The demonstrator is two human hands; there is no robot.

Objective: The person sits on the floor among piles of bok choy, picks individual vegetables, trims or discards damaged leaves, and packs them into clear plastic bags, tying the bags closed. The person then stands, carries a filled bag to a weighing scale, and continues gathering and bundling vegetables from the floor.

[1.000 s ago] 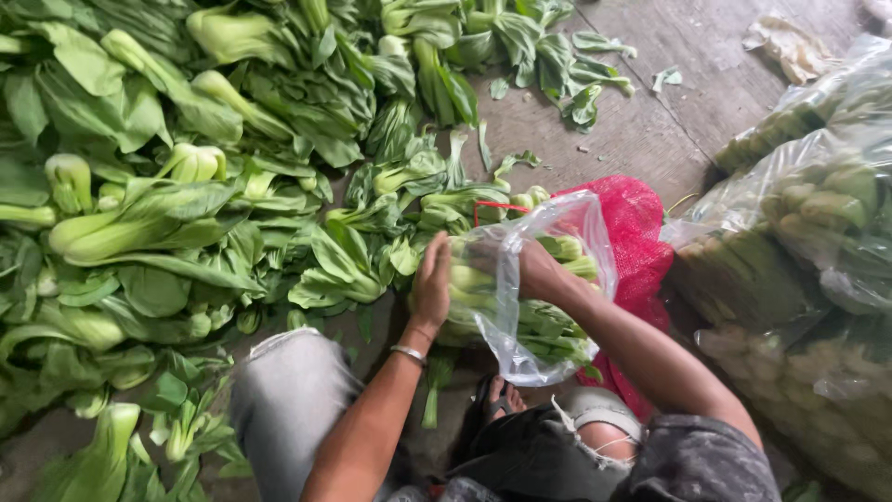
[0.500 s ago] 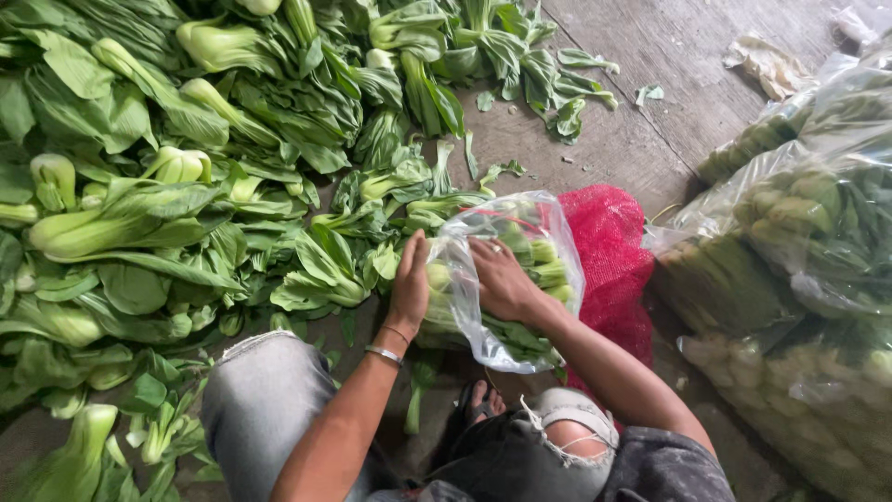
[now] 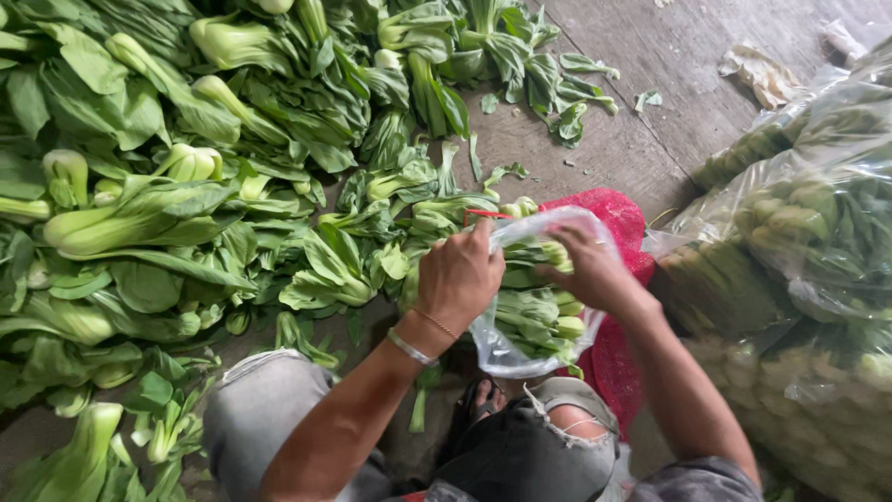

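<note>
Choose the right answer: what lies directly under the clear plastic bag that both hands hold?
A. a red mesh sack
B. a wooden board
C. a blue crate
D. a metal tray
A: the clear plastic bag of greens, held by the left hand and right hand, rests over a red mesh sack.

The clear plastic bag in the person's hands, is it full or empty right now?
Mostly full. Green leafy heads show through the clear plastic bag, and both the left hand and right hand grip its top edge.
</note>
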